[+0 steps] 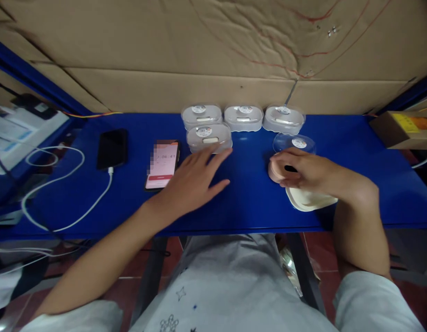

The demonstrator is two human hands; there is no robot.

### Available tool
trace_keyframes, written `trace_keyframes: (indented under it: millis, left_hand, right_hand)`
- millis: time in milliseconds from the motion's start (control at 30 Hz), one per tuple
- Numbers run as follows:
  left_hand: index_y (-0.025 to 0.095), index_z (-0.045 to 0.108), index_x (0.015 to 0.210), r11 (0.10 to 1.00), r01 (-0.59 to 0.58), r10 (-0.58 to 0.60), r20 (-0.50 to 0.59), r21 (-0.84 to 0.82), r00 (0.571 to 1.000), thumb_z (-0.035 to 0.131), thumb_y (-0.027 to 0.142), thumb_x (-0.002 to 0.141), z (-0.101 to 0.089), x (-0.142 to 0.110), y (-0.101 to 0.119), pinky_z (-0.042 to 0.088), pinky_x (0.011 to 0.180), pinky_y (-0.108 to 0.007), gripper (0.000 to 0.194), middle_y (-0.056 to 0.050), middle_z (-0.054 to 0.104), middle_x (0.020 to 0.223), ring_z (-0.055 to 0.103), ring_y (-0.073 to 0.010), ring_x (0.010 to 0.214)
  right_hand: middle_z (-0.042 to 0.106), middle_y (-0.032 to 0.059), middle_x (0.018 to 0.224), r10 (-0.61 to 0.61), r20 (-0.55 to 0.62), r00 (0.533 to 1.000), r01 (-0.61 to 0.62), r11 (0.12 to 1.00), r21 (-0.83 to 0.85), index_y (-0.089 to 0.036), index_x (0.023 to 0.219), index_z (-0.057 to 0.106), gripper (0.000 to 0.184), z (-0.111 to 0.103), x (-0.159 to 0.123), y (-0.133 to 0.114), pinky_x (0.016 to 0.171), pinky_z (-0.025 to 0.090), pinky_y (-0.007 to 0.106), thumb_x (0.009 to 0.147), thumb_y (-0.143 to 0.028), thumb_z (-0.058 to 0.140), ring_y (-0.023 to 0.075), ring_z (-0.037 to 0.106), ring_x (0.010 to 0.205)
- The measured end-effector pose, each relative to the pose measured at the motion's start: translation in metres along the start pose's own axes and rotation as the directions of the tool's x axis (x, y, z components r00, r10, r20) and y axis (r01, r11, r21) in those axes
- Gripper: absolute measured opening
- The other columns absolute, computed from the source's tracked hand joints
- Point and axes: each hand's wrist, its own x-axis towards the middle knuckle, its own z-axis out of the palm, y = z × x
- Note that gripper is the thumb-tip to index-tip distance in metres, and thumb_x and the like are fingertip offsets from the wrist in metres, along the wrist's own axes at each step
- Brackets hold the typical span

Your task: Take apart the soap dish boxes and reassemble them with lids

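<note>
My left hand is open, its fingers spread over the blue table, with the fingertips at the front of a clear-lidded oval box. My right hand is closed on a peach-coloured rounded piece that has a dark oval opening in its top. Part of that piece is hidden by the fingers. Under the right hand lies a cream shallow tray, partly covered by the wrist. Just behind the hand rests a clear oval lid with a round sticker.
Along the back stand three more clear-lidded boxes. A lit phone lies beside my left forearm. Farther left are a dark phone and its white cable. At the right edge sits a cardboard box.
</note>
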Motion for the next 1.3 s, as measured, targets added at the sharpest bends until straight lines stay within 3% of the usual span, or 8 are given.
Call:
trace_keyframes:
  millis: [167,367,600,700,833,967,1100,1300]
  left_hand:
    - [0.023,0.026,0.175,0.989,-0.1,0.109,0.081,-0.107,0.991,0.069,0.041,0.107,0.018,-0.014,0.017,0.047,0.125,-0.057,0.083,-0.023,0.04,0.177,0.048,-0.0398,0.159]
    - [0.027,0.02,0.176,0.963,-0.109,0.14,0.111,-0.248,0.984,0.077,0.056,0.099,0.03,-0.007,-0.001,0.045,0.126,-0.058,0.1,-0.022,0.042,0.176,0.045,-0.0395,0.161]
    - [0.021,0.061,0.147,0.969,-0.037,0.067,0.115,-0.244,0.991,0.085,0.06,0.091,0.029,-0.001,-0.007,0.045,0.125,-0.062,0.072,-0.022,0.047,0.171,0.051,-0.0448,0.155]
    - [0.022,0.066,0.133,0.963,0.002,0.018,0.071,-0.268,0.997,0.086,0.053,0.091,0.03,0.0,-0.005,0.052,0.118,-0.058,0.056,-0.016,0.064,0.155,0.064,-0.041,0.14]
    - [0.024,0.066,0.125,0.906,0.019,-0.036,-0.033,-0.424,0.999,0.081,0.048,0.094,0.029,0.0,-0.007,0.056,0.112,-0.046,0.043,-0.009,0.072,0.142,0.071,-0.0319,0.13]
    - [0.024,0.063,0.125,0.862,0.019,-0.088,-0.111,-0.507,0.99,0.079,0.048,0.094,0.022,-0.002,-0.012,0.055,0.114,-0.043,0.043,-0.008,0.073,0.139,0.07,-0.0296,0.132]
    - [0.023,0.062,0.127,0.842,-0.008,-0.089,-0.153,-0.539,0.984,0.078,0.048,0.095,0.017,-0.003,-0.013,0.056,0.114,-0.042,0.043,-0.009,0.073,0.14,0.07,-0.0288,0.133]
    - [0.026,0.06,0.133,0.86,-0.088,0.023,-0.134,-0.503,0.991,0.076,0.046,0.098,0.025,-0.005,-0.007,0.05,0.122,-0.047,0.044,-0.011,0.062,0.157,0.061,-0.0304,0.147]
  right_hand:
    - [0.066,0.0117,0.154,-0.296,-0.014,0.955,0.295,0.955,-0.039,-0.028,0.134,0.07,0.039,0.03,0.017,-0.03,0.12,0.053,0.054,0.096,-0.018,0.069,0.0354,0.064,0.143]
    - [0.06,0.0086,0.164,-0.462,-0.029,0.886,0.461,0.874,0.151,-0.029,0.155,0.058,0.046,0.034,0.024,-0.057,0.13,0.047,0.052,0.109,-0.031,0.061,0.0279,0.05,0.159]
    - [0.081,0.0149,0.122,-0.01,-0.163,0.987,-0.01,0.993,-0.12,-0.021,0.125,0.074,0.04,-0.015,-0.048,-0.01,0.103,0.062,0.06,0.11,-0.049,0.049,0.0388,0.078,0.115]
    - [0.081,0.0151,0.125,0.202,-0.173,0.964,-0.233,0.956,-0.178,-0.024,0.124,0.073,0.042,0.008,-0.094,-0.003,0.097,0.062,0.067,0.112,-0.051,0.043,0.0424,0.079,0.11]
    - [0.064,0.0157,0.155,0.184,-0.176,0.967,-0.209,0.968,-0.136,-0.032,0.152,0.06,0.044,0.053,-0.121,-0.014,0.109,0.061,0.069,0.11,-0.046,0.054,0.0431,0.068,0.138]
    - [0.052,0.0104,0.17,0.025,-0.117,0.993,-0.029,0.999,-0.03,-0.042,0.17,0.038,0.069,0.072,-0.1,-0.033,0.12,0.056,0.068,0.107,-0.04,0.065,0.0394,0.054,0.156]
    - [0.046,0.004,0.177,-0.134,-0.046,0.99,0.138,0.986,0.09,-0.04,0.165,0.049,0.058,0.064,-0.067,-0.051,0.126,0.054,0.058,0.109,-0.029,0.06,0.032,0.052,0.159]
    - [0.063,0.0072,0.161,-0.174,-0.351,0.92,0.192,0.981,0.015,-0.038,0.147,0.067,0.044,0.024,-0.038,-0.041,0.127,0.05,0.062,0.104,-0.035,0.071,0.0368,0.06,0.151]
